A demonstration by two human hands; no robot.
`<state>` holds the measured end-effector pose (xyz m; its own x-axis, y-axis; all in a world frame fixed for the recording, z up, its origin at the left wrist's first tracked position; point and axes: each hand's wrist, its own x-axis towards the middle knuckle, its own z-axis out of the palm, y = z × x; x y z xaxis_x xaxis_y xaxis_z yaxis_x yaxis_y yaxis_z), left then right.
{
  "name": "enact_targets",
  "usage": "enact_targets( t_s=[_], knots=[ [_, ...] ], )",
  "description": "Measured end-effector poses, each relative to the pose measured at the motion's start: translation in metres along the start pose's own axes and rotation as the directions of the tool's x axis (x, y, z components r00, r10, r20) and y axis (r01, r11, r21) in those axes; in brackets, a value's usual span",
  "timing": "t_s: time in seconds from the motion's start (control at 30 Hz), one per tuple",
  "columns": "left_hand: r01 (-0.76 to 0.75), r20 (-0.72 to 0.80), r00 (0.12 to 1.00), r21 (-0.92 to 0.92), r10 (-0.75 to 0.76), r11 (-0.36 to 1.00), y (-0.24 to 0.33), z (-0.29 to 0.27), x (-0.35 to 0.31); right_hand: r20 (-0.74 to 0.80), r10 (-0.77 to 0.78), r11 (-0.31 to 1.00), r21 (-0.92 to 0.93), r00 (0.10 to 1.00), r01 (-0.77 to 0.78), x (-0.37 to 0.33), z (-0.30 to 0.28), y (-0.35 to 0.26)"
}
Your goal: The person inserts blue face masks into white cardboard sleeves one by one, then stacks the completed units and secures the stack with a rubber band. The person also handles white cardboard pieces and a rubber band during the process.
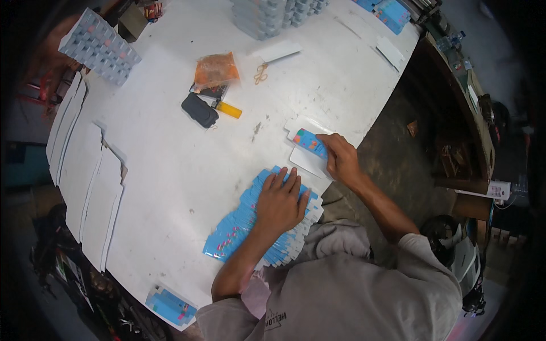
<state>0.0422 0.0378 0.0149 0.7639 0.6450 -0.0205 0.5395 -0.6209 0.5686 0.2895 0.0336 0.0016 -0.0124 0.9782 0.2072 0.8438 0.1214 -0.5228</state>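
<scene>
Tabletop (165, 170) is white, w/ the person seated at its near edge. R hand (343, 160) is closed on a blue printed carton (309, 141), thumb & fingers gripping its right end, nr the tabletop's right edge. White card shows on both sides of the carton, prob. its own flaps, tho the view's too small to be sure. L hand (278, 203) grips nothing: it lies palm-down, fingers a bit spread, on a fanned pile of blue flat blanks (219, 238) w/ white tabs along the edge nearest the body. Pile is just below & left of the carton.

Farther up, left of centre: a black case (199, 110), w/ a yellow lighter (230, 109) just beside it; an orange packet (216, 70) lies just above those. Scissors (260, 74) w/ yellowish loops are to the packet's right, nr a white card strip (282, 52).

Grey-white stack (99, 46) stands upper left, & a bigger grey-white pile (261, 18) is at top centre. White card sheets (85, 182) overlap along the left edge. More blue printed pieces: a near-left bundle (170, 307) by the bottom corner, & a far-right bundle (392, 15) up top.
</scene>
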Motion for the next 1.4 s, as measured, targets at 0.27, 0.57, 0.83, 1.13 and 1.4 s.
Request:
enact_targets(
  t_s=[0.27,0.57,0.83,1.13,1.4],
  knots=[
    [-0.041,-0.151,0.986,0.148,0.063,0.988,0.012,-0.015,0.002,0.175,0.189,0.917,0.322,0.966,-0.237,-0.012,-0.011,-0.065],
    [-0.089,-0.283,0.957,-0.104,0.056,0.991,0.002,-0.005,-0.002,-0.18,0.042,0.999,-0.027,0.983,-0.047,0.002,-0.04,-0.039],
    [-0.073,-0.275,0.961,-0.165,0.025,0.984,0.001,-0.009,-0.004,-0.41,-0.131,0.975,-0.22,0.903,0.041,0.016,-0.076,-0.042],
    [-0.099,-0.304,0.951,-0.129,0.056,0.987,-0.002,-0.006,-0.002,-0.408,0.013,0.994,-0.093,0.913,-0.056,0.011,-0.086,-0.034],
    [-0.012,-0.207,0.978,-0.074,-0.003,0.997,0.002,-0.002,0.001,-0.166,-0.283,0.926,-0.303,0.945,0.224,-0.006,-0.076,-0.054]
  ],
)
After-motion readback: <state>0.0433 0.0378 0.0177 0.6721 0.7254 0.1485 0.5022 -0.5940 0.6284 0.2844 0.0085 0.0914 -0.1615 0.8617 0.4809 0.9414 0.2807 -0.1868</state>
